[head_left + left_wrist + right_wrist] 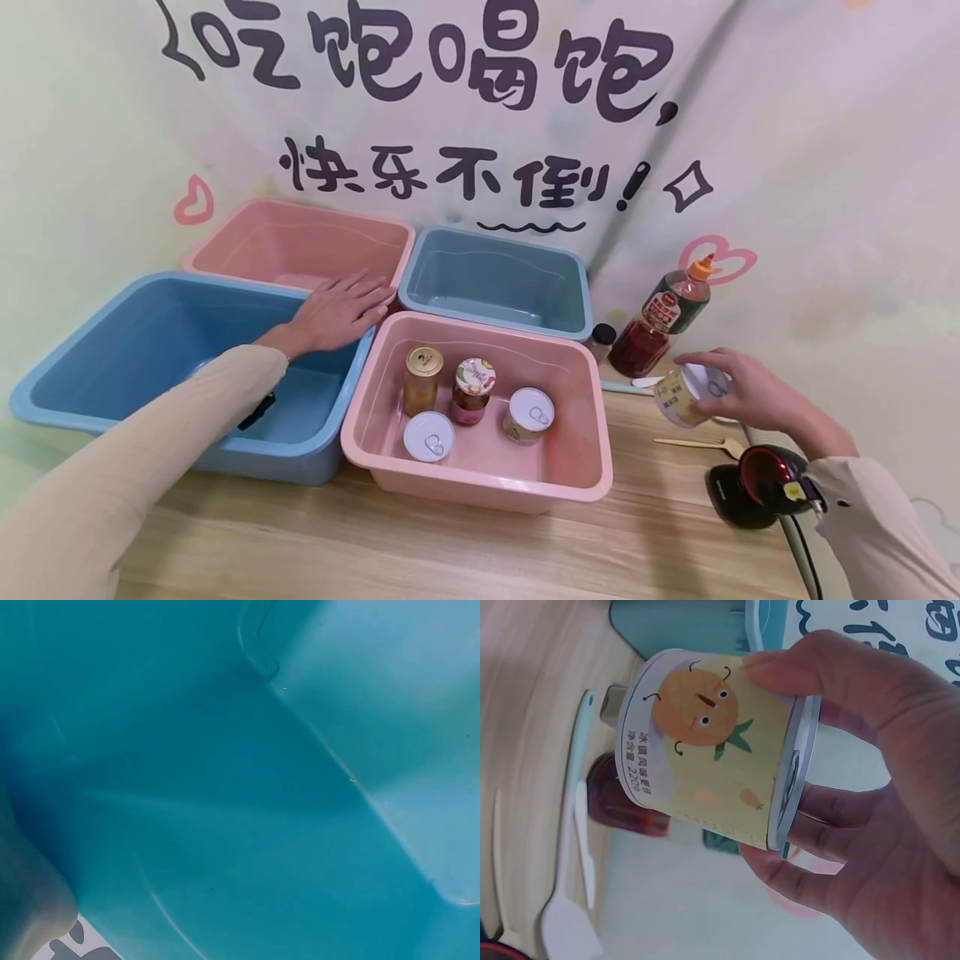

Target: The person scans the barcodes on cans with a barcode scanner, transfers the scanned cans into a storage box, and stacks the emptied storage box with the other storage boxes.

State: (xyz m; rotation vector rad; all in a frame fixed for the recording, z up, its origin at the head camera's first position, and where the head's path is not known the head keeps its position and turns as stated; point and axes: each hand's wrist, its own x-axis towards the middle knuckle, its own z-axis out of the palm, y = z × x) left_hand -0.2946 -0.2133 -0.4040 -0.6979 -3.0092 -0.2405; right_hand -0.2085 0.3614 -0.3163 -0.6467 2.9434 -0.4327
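Note:
My right hand grips a small yellow can with a pull-tab lid, held tilted above the table right of the near pink bin. The right wrist view shows the can with a cartoon pineapple label, fingers and thumb curled round it. That pink bin holds two jars and two cans. My left hand lies flat with straight fingers on the corner where the near blue bin and far pink bin meet. In the left wrist view only blue bin wall shows.
A far blue bin stands behind the pink one. A red sauce bottle with orange cap, a small dark-lidded jar, plastic utensils and a black barcode scanner stand at the table's right. A printed cloth hangs behind.

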